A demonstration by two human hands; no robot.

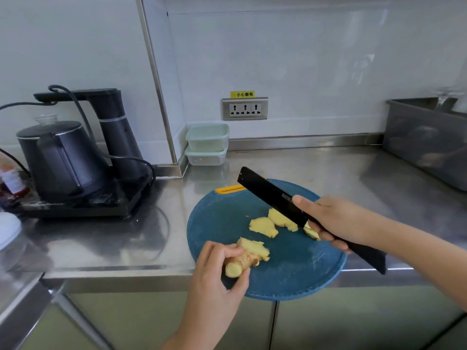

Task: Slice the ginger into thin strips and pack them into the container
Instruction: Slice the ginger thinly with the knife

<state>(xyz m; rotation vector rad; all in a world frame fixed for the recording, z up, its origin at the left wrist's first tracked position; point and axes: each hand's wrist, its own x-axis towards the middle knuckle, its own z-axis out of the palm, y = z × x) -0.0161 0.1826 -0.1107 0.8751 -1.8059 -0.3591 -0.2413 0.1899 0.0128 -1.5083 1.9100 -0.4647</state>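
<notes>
A round blue cutting board (298, 271) lies at the counter's front edge. My left hand (217, 279) grips a knobbly ginger root (249, 256) at the board's near left. Two flat ginger slices (264, 226) lie in the middle of the board, and a smaller piece (311, 233) shows just under my right hand. My right hand (336, 219) holds a black knife (267, 192) by its handle, index finger laid along the blade, which is raised above the slices and points to the far left. Two stacked clear containers with pale green lids (207, 144) stand in the back corner.
A black kettle (60, 157) on a black base with a water tower and cables fills the left counter. A wall socket (245, 108) sits behind the board. A steel bin (427, 137) stands at the far right. The steel counter (328, 168) edge runs under the board.
</notes>
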